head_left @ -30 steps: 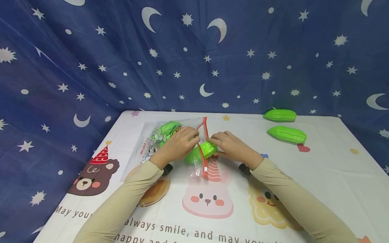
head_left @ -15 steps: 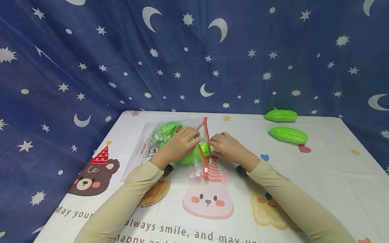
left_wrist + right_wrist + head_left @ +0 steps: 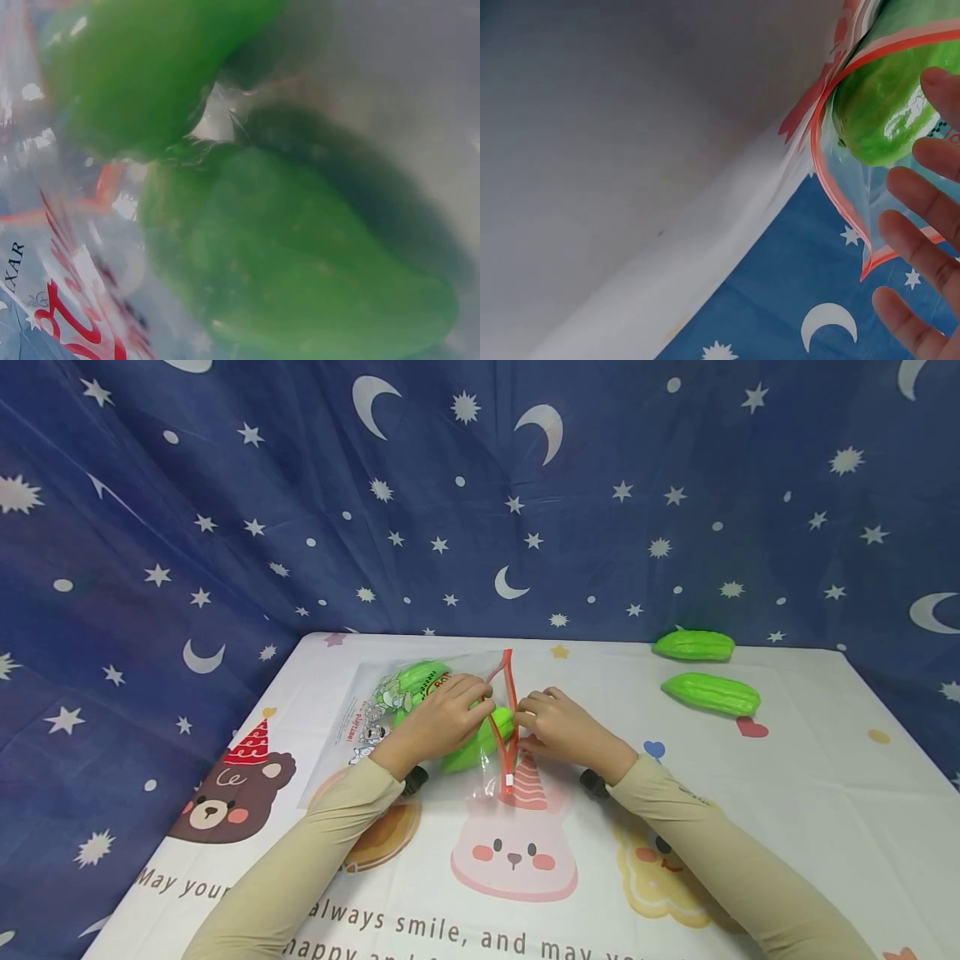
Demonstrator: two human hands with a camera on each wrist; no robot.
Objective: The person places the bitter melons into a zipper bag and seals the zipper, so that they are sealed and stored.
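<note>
A clear zip bag (image 3: 487, 785) with a red zip edge lies in the middle of the table, its mouth to the right. My left hand (image 3: 446, 714) grips the bag's edge at the mouth. Inside, a green bitter melon (image 3: 468, 753) lies with its end close to the opening, under the left hand. A second bitter melon (image 3: 422, 677) is farther in; the left wrist view shows both through the plastic. My right hand (image 3: 562, 727) is just outside the mouth. In the right wrist view its fingers (image 3: 911, 236) are spread apart, in front of the red rim, holding nothing.
Two more bitter melons lie at the back right, one (image 3: 693, 645) by the table's far edge and another (image 3: 711, 693) nearer. A white printed cloth (image 3: 810, 827) covers the table. Behind it hangs a blue curtain (image 3: 600, 568) with stars and moons.
The bitter melon at the mouth has slid left, deeper into the bag. My right hand has followed it slightly left and released it. The left hand keeps its place on the edge.
</note>
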